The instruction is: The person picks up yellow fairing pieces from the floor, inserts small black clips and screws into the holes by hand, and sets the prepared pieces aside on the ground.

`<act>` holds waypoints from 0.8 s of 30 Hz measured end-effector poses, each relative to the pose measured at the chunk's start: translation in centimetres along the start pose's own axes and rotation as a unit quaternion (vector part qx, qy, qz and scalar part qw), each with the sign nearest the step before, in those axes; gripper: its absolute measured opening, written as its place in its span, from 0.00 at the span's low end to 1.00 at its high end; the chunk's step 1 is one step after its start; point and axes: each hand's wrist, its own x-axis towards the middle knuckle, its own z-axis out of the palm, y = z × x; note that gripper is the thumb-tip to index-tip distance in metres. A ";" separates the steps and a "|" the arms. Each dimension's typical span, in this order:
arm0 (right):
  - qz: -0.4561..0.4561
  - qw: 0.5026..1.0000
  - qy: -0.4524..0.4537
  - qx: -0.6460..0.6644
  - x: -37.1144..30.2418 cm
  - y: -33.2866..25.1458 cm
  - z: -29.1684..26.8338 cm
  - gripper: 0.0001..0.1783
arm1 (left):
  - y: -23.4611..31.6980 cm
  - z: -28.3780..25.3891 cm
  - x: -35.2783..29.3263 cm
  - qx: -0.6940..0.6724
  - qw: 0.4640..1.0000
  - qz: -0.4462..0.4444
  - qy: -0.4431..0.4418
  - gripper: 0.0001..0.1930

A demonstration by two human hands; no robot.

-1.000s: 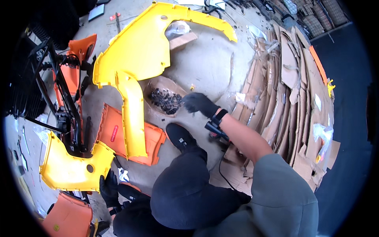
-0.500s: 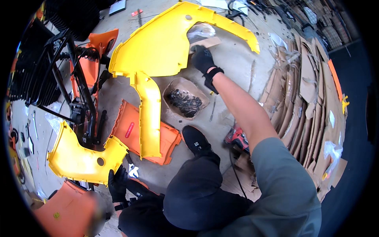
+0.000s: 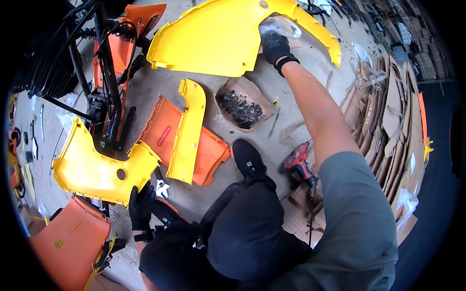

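Observation:
My right hand, in a black glove, is stretched far forward, its fingers closed at the inner edge of a large curved yellow plastic panel. The fingertips are partly hidden, beside a clear plastic bag. My gloved left hand is closed at the right corner of a smaller yellow panel with a round hole. Between the two lies a narrow yellow strip panel across an orange panel. To its right is an open box of small dark pieces.
A black-framed machine stands at the left. Another orange panel is at the lower left. A red power tool lies by my right forearm. Flattened cardboard is stacked at the right. My shoe is near the box.
The view has shifted. A gap now shows between the large yellow panel and the strip panel, which met before. Both hands stay at their panels.

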 end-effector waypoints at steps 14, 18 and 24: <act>-0.152 0.971 -0.064 0.171 -15.4 -5.1 -5.6 0.16 | 0.1 -1.2 0.7 0.019 1.000 -0.001 -0.016 0.25; -0.153 0.960 -0.095 0.214 -20.3 -5.4 -12.4 0.20 | -0.1 -1.2 1.2 0.012 1.000 -0.005 -0.025 0.26; -0.021 0.930 0.182 0.319 -16.1 -2.5 -19.2 0.08 | 0.1 -2.4 1.0 0.003 1.000 -0.003 -0.014 0.25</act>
